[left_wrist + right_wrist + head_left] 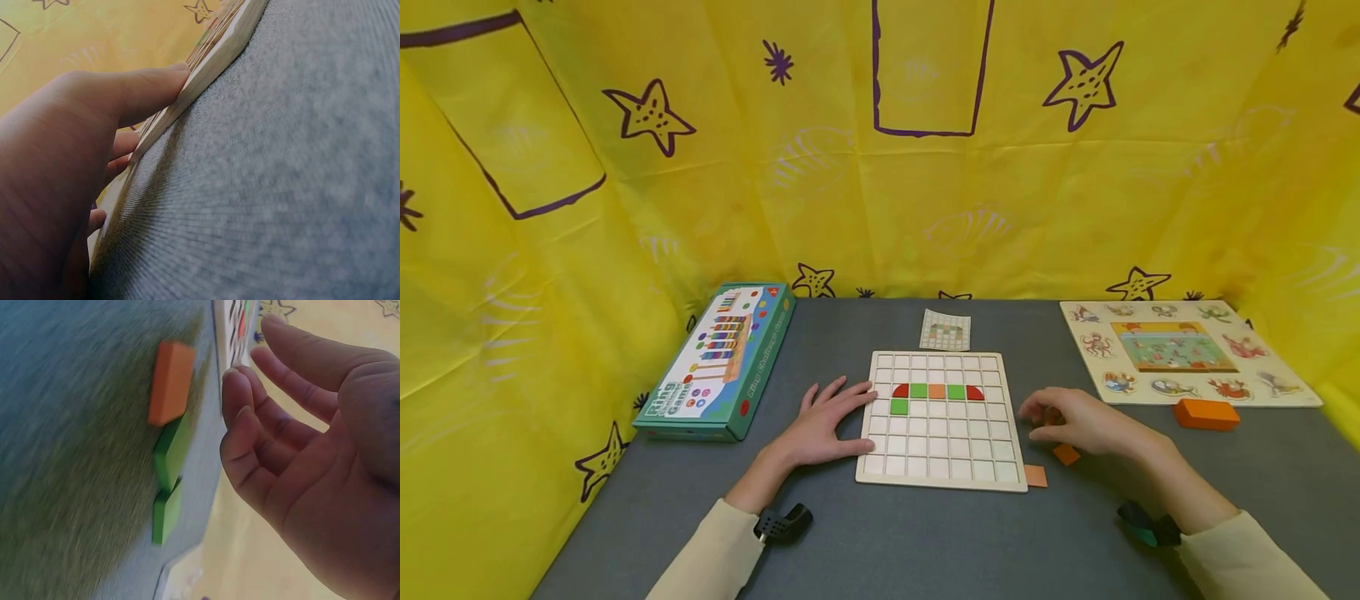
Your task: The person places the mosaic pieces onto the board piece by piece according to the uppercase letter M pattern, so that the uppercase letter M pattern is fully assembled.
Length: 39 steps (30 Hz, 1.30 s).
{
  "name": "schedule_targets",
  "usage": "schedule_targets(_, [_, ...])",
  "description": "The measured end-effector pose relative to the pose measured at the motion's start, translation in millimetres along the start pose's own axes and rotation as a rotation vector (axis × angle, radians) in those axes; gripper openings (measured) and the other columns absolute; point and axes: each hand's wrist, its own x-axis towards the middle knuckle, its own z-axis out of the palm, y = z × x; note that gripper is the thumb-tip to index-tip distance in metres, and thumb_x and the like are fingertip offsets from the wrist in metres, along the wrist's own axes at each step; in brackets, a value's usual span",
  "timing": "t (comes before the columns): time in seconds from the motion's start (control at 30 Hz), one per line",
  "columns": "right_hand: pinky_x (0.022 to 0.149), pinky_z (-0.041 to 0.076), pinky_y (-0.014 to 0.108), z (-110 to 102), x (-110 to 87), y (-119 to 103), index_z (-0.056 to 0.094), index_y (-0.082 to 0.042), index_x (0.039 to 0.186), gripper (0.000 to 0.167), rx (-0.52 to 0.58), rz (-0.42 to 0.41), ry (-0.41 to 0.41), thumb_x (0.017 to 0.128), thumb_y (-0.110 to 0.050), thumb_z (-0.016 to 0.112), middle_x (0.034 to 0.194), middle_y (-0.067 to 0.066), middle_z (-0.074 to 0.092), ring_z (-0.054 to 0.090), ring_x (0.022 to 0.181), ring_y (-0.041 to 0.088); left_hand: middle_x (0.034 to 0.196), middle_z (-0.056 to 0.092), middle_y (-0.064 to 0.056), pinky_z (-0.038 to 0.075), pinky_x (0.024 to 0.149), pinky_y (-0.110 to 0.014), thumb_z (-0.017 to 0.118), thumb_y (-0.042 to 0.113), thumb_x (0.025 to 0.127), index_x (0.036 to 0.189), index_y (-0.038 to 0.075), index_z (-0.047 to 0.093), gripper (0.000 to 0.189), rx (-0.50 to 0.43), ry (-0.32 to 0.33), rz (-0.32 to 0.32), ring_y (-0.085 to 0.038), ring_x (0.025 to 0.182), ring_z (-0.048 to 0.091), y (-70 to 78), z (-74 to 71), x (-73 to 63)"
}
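A wooden grid board [940, 485] lies flat on the table. In its cells sit two red rounded pieces [975, 393], several green squares [899, 407] and one orange square [937, 392]. My left hand [827, 425] rests at the board's left edge, fingers spread, thumb [153, 90] touching the rim. Right of the board hovers my right hand [1071, 419], its fingers loosely bent and the thumb apart, with nothing visible between them. Below it in the right wrist view are an orange block [172, 382] and two green blocks [172, 450], which the hand hides in the head view.
A patterned card [946, 331] lies behind the board. On the left is a green game box [711, 358]; at right lie a sea-animal puzzle board [1093, 321] and a larger orange block [1206, 414]. Another orange piece [1036, 476] sits by the grid board's lower right corner.
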Motion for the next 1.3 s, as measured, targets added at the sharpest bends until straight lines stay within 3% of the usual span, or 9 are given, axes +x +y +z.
schedule_targets(0.27, [0.073, 0.05, 0.029, -2.8, -21.2, 10.9, 0.068, -0.008, 0.113, 0.028, 0.016, 0.018, -0.037, 0.091, -0.022, 0.077, 0.098, -0.005, 0.063, 0.055, 0.082, 0.008, 0.162, 0.034, 0.003, -0.001, 0.112, -0.068, 0.067, 0.059, 0.089, 0.154, 0.025, 0.046, 0.077, 0.001, -0.004, -0.004, -0.035, 0.152, 0.013, -0.4, 0.8, 0.7])
schedule_targets(0.5, [0.076, 0.051, 0.032, -1.7, -33.0, 20.4, 0.069, -0.01, 0.113, 0.03, -0.006, -0.053, -0.048, 0.089, -0.026, 0.079, 0.106, -0.005, 0.064, 0.058, 0.089, 0.011, 0.162, 0.033, 0.003, -0.002, 0.112, -0.067, 0.067, 0.06, 0.089, 0.155, 0.025, 0.045, 0.078, 0.0, -0.008, -0.011, -0.034, 0.152, 0.013, 0.3, 0.4, 0.0])
schedule_targets(0.8, [0.073, 0.049, 0.031, 3.4, -34.6, 23.9, 0.07, -0.019, 0.099, 0.016, -0.039, -0.078, -0.043, 0.088, -0.021, 0.08, 0.1, -0.009, 0.057, 0.054, 0.085, 0.009, 0.162, 0.034, 0.002, -0.001, 0.112, -0.068, 0.068, 0.058, 0.089, 0.154, 0.023, 0.046, 0.077, -0.006, -0.004, -0.001, -0.036, 0.152, 0.014, 1.2, -0.5, -0.5])
schedule_targets(1.0, [0.07, 0.042, 0.027, 5.2, -33.0, 22.7, 0.062, -0.02, 0.093, 0.021, -0.044, -0.097, -0.016, 0.086, -0.017, 0.082, 0.087, -0.012, 0.053, 0.051, 0.08, 0.008, 0.162, 0.034, 0.002, -0.002, 0.112, -0.068, 0.067, 0.059, 0.089, 0.154, 0.023, 0.045, 0.077, -0.005, -0.009, 0.0, -0.036, 0.152, 0.014, 0.6, 1.1, -0.7])
schedule_targets(1.3, [0.067, 0.046, 0.026, 1.1, -25.9, 17.8, 0.064, -0.018, 0.094, 0.009, 0.042, -0.073, -0.024, 0.094, -0.02, 0.073, 0.08, -0.012, 0.06, 0.056, 0.074, 0.006, 0.162, 0.034, 0.001, -0.001, 0.111, -0.068, 0.067, 0.058, 0.09, 0.154, 0.022, 0.045, 0.077, -0.008, -0.001, 0.005, -0.037, 0.151, 0.014, 0.8, 0.6, -1.2])
